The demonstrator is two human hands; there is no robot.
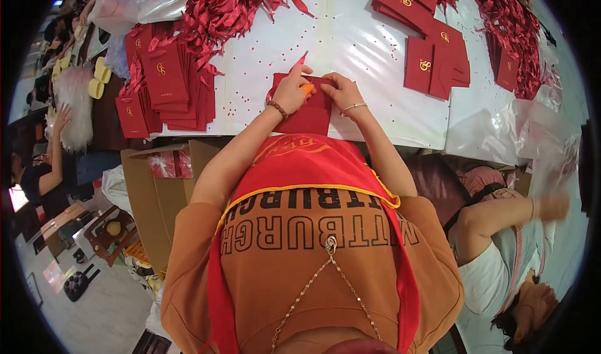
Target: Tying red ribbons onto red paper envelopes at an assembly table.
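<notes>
A dark red paper pouch (316,117) lies at the table's near edge, in front of my red apron. My left hand (290,95) is closed over its upper left part, with a small orange object (307,88) showing at the fingers. A narrow red ribbon end (303,59) sticks up beyond those fingers. With thumb and fingers pressed together, my right hand (344,93) grips the pouch's upper right edge. What lies under the left palm is hidden.
Stacked red pouches (166,78) with ribbons stand at left, below a ribbon heap (228,12). More pouches (435,59) lie at right on the white table (369,125), among scattered red dots. A cardboard box (150,191) is below left. A co-worker's arm (501,219) is at right.
</notes>
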